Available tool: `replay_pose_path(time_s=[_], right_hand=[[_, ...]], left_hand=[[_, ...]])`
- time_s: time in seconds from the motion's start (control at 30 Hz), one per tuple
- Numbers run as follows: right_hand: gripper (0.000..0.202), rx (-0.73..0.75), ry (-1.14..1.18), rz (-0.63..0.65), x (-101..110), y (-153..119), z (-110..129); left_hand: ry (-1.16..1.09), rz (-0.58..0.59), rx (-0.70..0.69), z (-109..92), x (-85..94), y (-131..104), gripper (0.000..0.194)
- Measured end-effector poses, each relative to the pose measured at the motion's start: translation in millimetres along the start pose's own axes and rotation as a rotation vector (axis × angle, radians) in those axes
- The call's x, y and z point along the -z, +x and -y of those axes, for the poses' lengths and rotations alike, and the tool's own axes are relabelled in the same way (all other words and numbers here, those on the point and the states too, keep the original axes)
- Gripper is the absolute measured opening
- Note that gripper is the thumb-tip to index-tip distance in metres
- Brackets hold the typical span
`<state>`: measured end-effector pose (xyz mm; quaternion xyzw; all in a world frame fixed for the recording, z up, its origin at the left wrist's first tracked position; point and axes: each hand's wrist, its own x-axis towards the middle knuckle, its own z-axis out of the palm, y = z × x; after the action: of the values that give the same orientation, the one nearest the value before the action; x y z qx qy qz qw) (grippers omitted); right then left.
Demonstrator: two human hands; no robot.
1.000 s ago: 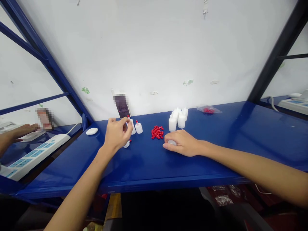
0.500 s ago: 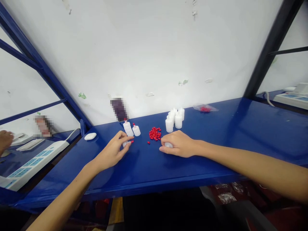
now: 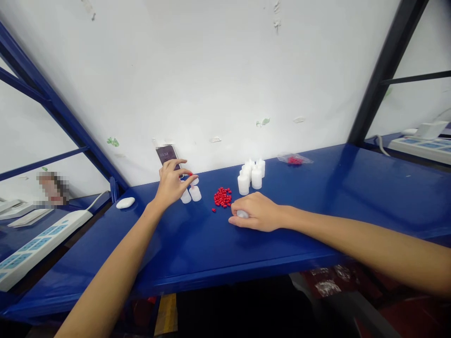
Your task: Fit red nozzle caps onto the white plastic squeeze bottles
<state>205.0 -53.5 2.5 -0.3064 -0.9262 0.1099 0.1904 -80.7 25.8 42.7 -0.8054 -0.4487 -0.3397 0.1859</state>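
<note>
L hand (image 3: pixel 171 184) is raised over the far side of the bench (image 3: pixel 282 253), thumb & fingertips pinched at the red cap end of a small white bottle (image 3: pixel 196 180), which is partly hidden by the fingers; other fingers spread. Right under that hand, two more white bottles (image 3: pixel 195 193) stand side by side on the bench; their tops are partly hidden by the hand & held bottle.

R hand (image 3: pixel 259 211) rests on the bench, fingers curled round a pale roundish item (image 3: pixel 242 214), prob. another bottle; only one end shows, can't tell if capped.

Btwn the hands, nearer R, a pile of red caps (image 3: pixel 222 197), w/ one loose cap (image 3: pixel 213 210) just off it on the L-hand side. Just beyond R hand: a tight group of white bottles (image 3: pixel 251 176), upright. Farther back & to the right of R hand, a clear plastic bag (image 3: pixel 295 160) w/ red pcs inside.

Behind L hand, a phone (image 3: pixel 168 154) leans on the wall, partly covered by fingers. Left of L hand: white oval item (image 3: pixel 126 203); farther left & nearer, a power strip (image 3: pixel 44 246).
</note>
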Motion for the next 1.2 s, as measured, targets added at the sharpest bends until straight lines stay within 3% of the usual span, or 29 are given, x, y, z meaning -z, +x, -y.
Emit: replay_pose_path(time_s=[0.23,0.4,0.47,0.57,0.67,0.77,0.93,1.07,1.2], right_hand=[[0.044,-0.006,-0.025,0.009,0.2,0.4,0.6],[0.043,-0.014,-0.019,-0.001,0.2,-0.3,1.0],[0.040,-0.019,-0.004,-0.022,0.4,-0.1,0.7],[0.037,-0.004,0.024,-0.058,0.2,1.3,-0.6],[0.042,0.003,0.012,-0.052,-0.6,3.1,-1.6],[0.047,-0.045,-0.034,-0.062,-1.5,3.4,-0.9],[0.032,-0.148,-0.093,-0.091,-2.3,0.9,2.2],[0.023,-0.124,-0.042,-0.120,-1.2,-1.5,6.3],[0.020,-0.106,-0.029,-0.099,0.6,-3.3,11.3]], left_hand=[[0.024,0.018,0.046,11.2,-4.7,-9.4,0.029],[0.070,-0.130,0.063,-15.6,8.0,-18.7,0.027],[0.051,0.021,-0.049,-33.8,13.6,-26.0,0.025],[-0.002,0.451,-0.256,-57.7,16.8,-40.4,0.025],[0.032,0.582,-0.283,-67.4,13.1,-51.7,0.030],[0.019,0.591,-0.288,-63.7,6.3,-54.2,0.031],[-0.204,0.535,-0.187,-59.1,0.8,-49.8,0.023],[-0.419,0.343,-0.096,-79.1,7.0,-49.2,0.014],[-0.552,0.201,-0.138,-104.0,14.6,-49.2,0.007]])
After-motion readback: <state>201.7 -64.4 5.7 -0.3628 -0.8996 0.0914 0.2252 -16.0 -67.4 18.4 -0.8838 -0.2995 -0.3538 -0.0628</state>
